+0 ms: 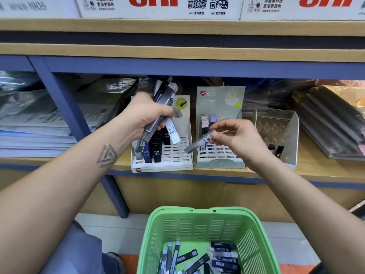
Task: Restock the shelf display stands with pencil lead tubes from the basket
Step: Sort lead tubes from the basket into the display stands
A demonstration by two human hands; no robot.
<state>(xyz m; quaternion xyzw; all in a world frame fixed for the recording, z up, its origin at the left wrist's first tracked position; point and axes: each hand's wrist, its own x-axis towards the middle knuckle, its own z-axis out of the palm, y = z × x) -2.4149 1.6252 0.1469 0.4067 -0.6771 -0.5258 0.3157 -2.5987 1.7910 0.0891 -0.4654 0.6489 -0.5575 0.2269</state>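
My left hand grips a bundle of lead tubes, grey and black, fanned out above the white display stand. That stand holds a few dark tubes marked HB 0.5 in its left slots. My right hand pinches a single grey tube marked HB 0.5 by its upper end, tilted down-left between the white stand and the pale green 0.7 stand. The green stand has a few tubes at its back. Below, the green basket holds several loose tubes.
A clear acrylic stand with a couple of dark items sits right of the green stand. Stacked papers and plastic-wrapped packs fill the shelf on both sides. A blue shelf post stands left. White uni boxes sit on the shelf above.
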